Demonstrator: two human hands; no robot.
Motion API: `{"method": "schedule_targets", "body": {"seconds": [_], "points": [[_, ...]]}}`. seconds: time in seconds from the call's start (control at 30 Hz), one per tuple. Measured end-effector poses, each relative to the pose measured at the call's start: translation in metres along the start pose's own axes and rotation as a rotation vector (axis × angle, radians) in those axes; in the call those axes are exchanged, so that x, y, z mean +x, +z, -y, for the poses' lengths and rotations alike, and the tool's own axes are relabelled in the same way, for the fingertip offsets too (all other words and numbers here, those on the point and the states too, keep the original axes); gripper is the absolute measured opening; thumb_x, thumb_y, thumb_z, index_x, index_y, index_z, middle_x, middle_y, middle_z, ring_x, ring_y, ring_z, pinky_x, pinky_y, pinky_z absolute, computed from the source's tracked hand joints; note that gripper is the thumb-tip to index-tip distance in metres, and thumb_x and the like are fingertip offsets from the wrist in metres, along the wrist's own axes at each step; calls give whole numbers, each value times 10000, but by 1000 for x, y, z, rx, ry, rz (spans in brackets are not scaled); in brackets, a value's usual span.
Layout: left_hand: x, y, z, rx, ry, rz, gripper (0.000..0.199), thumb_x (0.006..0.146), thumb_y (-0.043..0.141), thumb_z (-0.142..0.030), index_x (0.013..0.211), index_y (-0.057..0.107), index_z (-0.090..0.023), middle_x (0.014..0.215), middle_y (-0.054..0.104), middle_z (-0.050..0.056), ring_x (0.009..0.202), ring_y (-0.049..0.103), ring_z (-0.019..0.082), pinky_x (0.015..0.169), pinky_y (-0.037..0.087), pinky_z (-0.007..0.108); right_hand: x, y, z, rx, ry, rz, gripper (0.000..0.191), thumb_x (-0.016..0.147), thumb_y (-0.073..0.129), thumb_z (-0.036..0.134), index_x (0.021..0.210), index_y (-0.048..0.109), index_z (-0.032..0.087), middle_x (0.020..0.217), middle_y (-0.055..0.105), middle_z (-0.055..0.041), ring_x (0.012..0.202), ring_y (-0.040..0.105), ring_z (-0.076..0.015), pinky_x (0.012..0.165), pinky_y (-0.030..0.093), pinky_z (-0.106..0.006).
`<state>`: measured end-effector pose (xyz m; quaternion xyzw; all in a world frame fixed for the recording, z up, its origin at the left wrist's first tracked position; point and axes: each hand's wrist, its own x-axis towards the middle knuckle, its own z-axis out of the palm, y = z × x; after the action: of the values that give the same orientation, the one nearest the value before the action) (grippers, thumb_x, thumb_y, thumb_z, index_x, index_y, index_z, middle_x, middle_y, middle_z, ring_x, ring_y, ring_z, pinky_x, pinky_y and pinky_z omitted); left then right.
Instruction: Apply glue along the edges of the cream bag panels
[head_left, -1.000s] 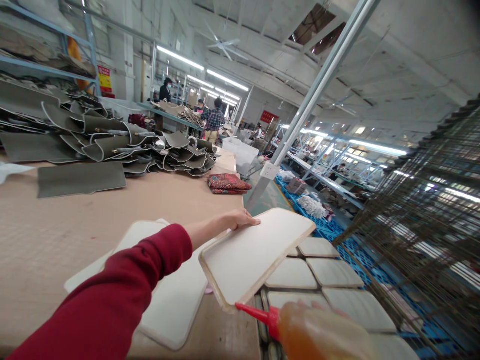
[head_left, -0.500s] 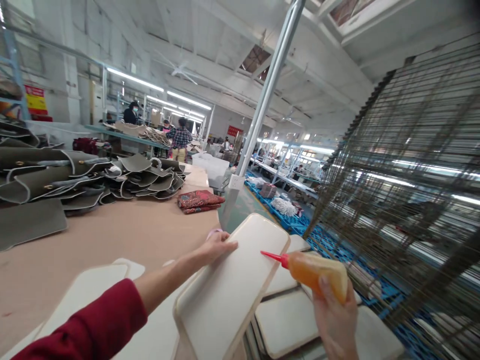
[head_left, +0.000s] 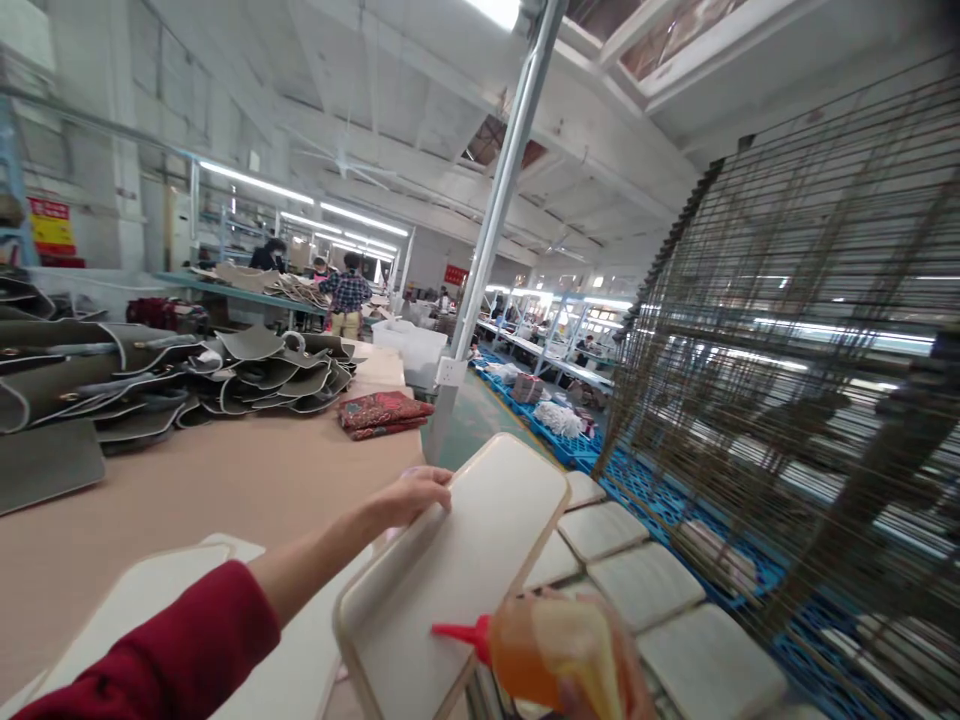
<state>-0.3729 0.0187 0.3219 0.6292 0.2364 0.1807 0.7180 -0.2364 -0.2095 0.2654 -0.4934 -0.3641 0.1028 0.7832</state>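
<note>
My left hand (head_left: 418,494) grips the left edge of a white rounded panel (head_left: 480,530), which is tilted up in front of me. Its rim is a beige band. In my right hand (head_left: 626,665), partly hidden and blurred, is a squeeze bottle (head_left: 555,645) of amber liquid with a red nozzle. The nozzle points left over the lower part of the panel; whether its tip touches the surface I cannot tell. More white panels (head_left: 150,600) lie on the table below my left forearm. Stacks of similar pale panels (head_left: 645,585) stand to the right, behind the bottle.
A folded patterned red cloth (head_left: 384,412) lies at the far edge of the tan-covered table (head_left: 247,480). Grey-green pieces (head_left: 187,375) are heaped at the left. A metal post (head_left: 499,200) rises ahead, and a wire rack (head_left: 787,330) stands right. Co-workers (head_left: 348,295) are in the background.
My right hand has brought the bottle down and to the left, from the panel's right edge to over its lower part. The left hand still grips the panel. The view has shifted slightly.
</note>
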Motion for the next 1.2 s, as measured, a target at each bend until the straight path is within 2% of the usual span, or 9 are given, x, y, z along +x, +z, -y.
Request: {"method": "schedule_targets", "body": {"seconds": [0.2, 0.33, 0.43, 0.5, 0.67, 0.8, 0.9, 1.1, 1.2], "points": [[-11, 26, -3, -58, 19, 33, 264, 442, 568, -129, 689, 661, -144, 694, 662, -4, 642, 596, 138, 616, 472, 226, 74, -27, 18, 126, 2, -261, 579, 574, 836, 393, 1057, 564, 224, 930, 649, -7, 859, 620, -177, 821, 505, -270], [-6, 26, 1, -110, 0, 10, 252, 441, 584, -137, 681, 660, -147, 637, 638, -13, 627, 596, 144, 639, 481, 247, 39, -21, 5, 109, 53, -208, 602, 589, 830, 388, 1096, 563, 204, 981, 668, -37, 887, 623, -171, 763, 498, -196], [-3, 20, 1, -83, 5, -16, 256, 433, 585, -127, 676, 665, -141, 635, 630, -16, 626, 588, 134, 644, 471, 233, 4, -7, -1, 89, 80, -31, 614, 620, 771, 526, 1099, 556, 208, 974, 690, -66, 904, 642, -228, 767, 517, -264], [-5, 18, -2, -55, 16, 3, 276, 436, 581, -121, 695, 674, -140, 652, 638, -16, 643, 587, 136, 641, 464, 226, 9, -3, 0, 62, 54, -26, 628, 607, 779, 528, 1096, 554, 205, 958, 685, -71, 900, 642, -243, 782, 517, -299], [-7, 13, -13, 29, 38, 149, 300, 454, 604, -98, 741, 682, -135, 736, 670, -13, 675, 576, 126, 635, 444, 206, 71, -6, 0, 17, -19, -243, 612, 614, 809, 414, 1119, 538, 200, 1014, 594, -23, 907, 577, -168, 785, 483, -235], [4, -4, -14, 0, 26, 177, 305, 451, 643, -121, 753, 683, -137, 728, 676, -10, 648, 571, 128, 610, 444, 211, 42, 18, -12, -64, 14, -211, 612, 617, 786, 468, 1109, 540, 197, 949, 610, -37, 791, 589, -175, 652, 511, -244], [13, -18, -11, -24, 28, 180, 314, 449, 654, -126, 762, 685, -136, 719, 678, -8, 653, 582, 134, 618, 451, 215, 10, 41, -14, -79, 0, -99, 678, 611, 722, 619, 1100, 543, 184, 939, 673, -103, 859, 634, -277, 736, 537, -366], [28, -31, -5, -38, 22, 255, 331, 467, 630, -87, 787, 693, -144, 763, 694, -14, 690, 600, 135, 646, 464, 211, 58, 28, -4, -49, -15, -340, 618, 576, 832, 419, 1094, 552, 232, 1032, 619, -29, 902, 597, -179, 823, 489, -257], [42, -38, 5, -86, -4, 265, 407, 473, 636, -101, 872, 705, -148, 773, 704, -4, 699, 616, 155, 651, 480, 229, 50, 24, -15, -47, 42, -297, 645, 580, 823, 424, 1124, 538, 226, 1027, 636, -52, 941, 608, -211, 838, 493, -289]]}}
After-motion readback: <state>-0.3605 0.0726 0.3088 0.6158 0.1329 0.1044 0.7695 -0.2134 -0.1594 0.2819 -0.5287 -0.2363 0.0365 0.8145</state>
